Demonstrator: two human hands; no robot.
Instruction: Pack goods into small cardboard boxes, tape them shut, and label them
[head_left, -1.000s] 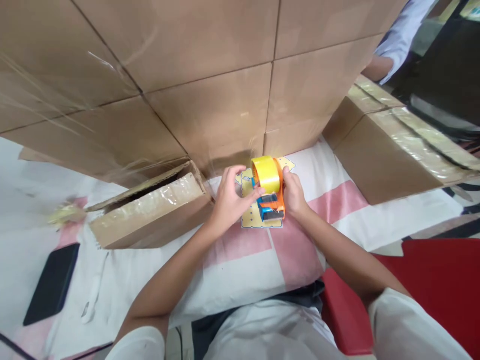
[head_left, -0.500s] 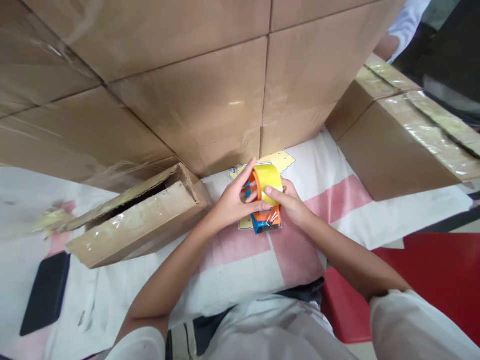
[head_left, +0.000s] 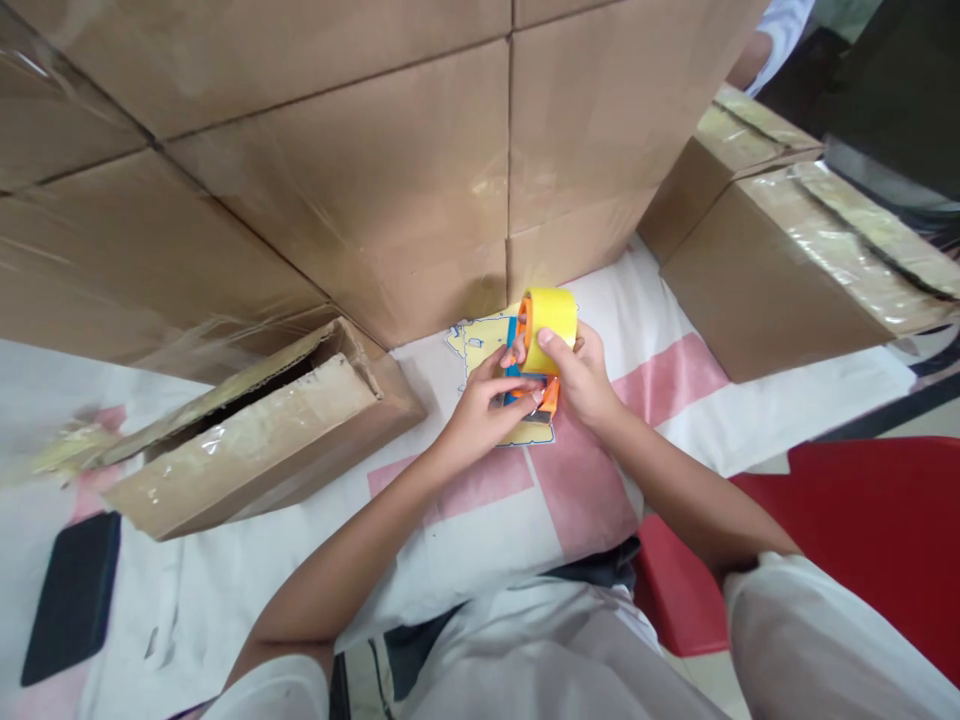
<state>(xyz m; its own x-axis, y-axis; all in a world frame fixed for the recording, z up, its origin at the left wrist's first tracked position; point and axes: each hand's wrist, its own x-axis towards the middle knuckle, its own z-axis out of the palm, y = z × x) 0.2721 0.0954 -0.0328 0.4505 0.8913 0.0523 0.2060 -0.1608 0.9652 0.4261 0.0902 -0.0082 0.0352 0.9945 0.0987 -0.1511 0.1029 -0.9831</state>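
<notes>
right hand: the right hand (head_left: 581,375) is wrapped around the orange and blue plastic tape dispenser (head_left: 534,372), thumb pressed flat on the yellow roll of packing tape (head_left: 551,318) that sits on top of it

left hand: the left hand (head_left: 480,415) is pinched in at the dispenser's blue front, fingertips (head_left: 525,383) right up against the right hand's thumb side, so both hands are together on the one tool

what changed: half a second ago the left fingers were spread up over the roll; now they've dropped lower to the mouth of the dispenser, and the right thumb has moved onto the roll face. Looks to me like fiddling with the tape end, though the end itself is too small to make out

where the dispenser is: held just above a yellow printed patch on the white and pink cloth (head_left: 675,380), directly in front of both hands

left of the hands: a long brown cardboard box with a taped side and a gaping flap (head_left: 255,435)

beyond the hands: a wall of stacked brown cardboard cartons (head_left: 375,180)

writing/brands: nothing readable, not on the dispenser, roll or cartons
</notes>
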